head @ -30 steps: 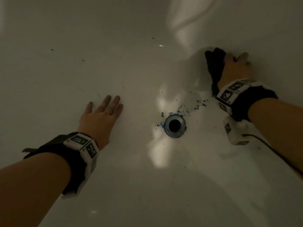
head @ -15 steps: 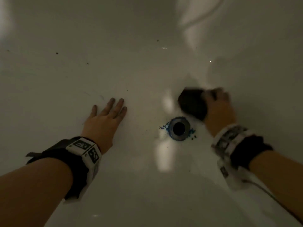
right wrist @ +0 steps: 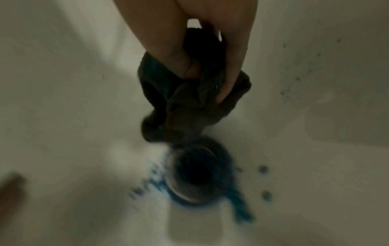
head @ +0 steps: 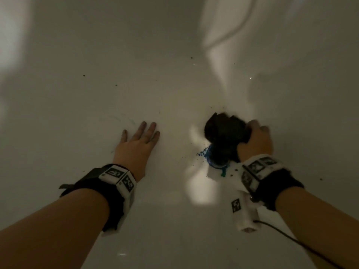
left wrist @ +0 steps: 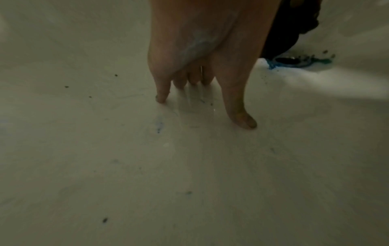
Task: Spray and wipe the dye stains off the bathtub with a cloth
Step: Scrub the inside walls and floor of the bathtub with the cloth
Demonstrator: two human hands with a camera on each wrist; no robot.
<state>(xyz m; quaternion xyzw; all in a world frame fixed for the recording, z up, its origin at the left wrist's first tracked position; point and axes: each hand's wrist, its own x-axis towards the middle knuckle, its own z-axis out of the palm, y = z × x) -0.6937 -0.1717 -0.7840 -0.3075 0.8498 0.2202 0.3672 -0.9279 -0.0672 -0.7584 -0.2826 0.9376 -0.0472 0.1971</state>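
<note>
On the white bathtub (head: 174, 45) floor, the right hand (head: 254, 140) grips a bunched dark cloth (head: 223, 136) over the blue-stained drain (head: 216, 164); the left hand (head: 136, 144) rests flat, fingers straight.

Light: dim overall; pale patches of light (head: 219, 32) fall at upper right and below the middle.
Surroundings: glossy white curved surface (head: 77, 45) fills every view, scattered dark specks (head: 84, 75).
</note>
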